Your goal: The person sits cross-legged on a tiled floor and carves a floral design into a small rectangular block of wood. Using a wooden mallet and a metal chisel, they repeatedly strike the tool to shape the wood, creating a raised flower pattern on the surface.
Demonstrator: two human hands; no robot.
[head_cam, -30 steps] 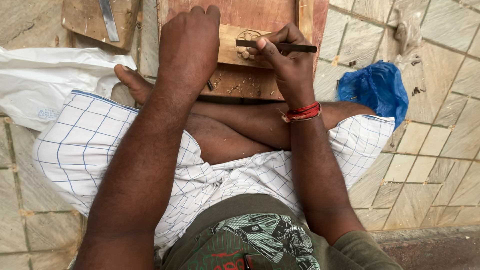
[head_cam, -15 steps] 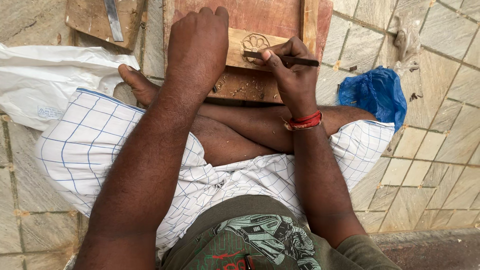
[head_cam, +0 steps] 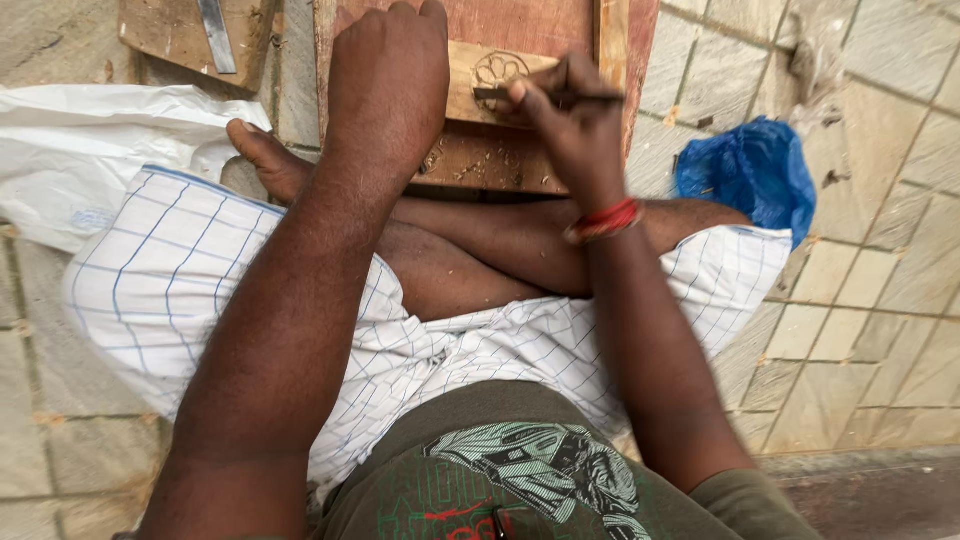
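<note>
I sit cross-legged on a tiled floor with a reddish wooden board (head_cam: pixel 520 25) in front of my legs. On it lies a small pale wood block (head_cam: pixel 478 82) with a round flower pattern cut into it. My left hand (head_cam: pixel 390 85) rests flat over the block's left end, fingers together, pressing down. My right hand (head_cam: pixel 565 115), with a red thread at the wrist, grips a thin dark carving tool (head_cam: pixel 590 97) whose tip lies across the flower pattern. Wood chips lie on the board below the block.
A white plastic sheet (head_cam: pixel 80 150) lies at the left by my knee. A crumpled blue plastic bag (head_cam: pixel 750 170) sits on the floor at the right. At top left there is a second wooden piece (head_cam: pixel 170 35) with a flat metal blade (head_cam: pixel 215 35) on it.
The view has shifted slightly. My right hand has moved a little with the tool over the carved pattern. My left hand keeps its place on the block.
</note>
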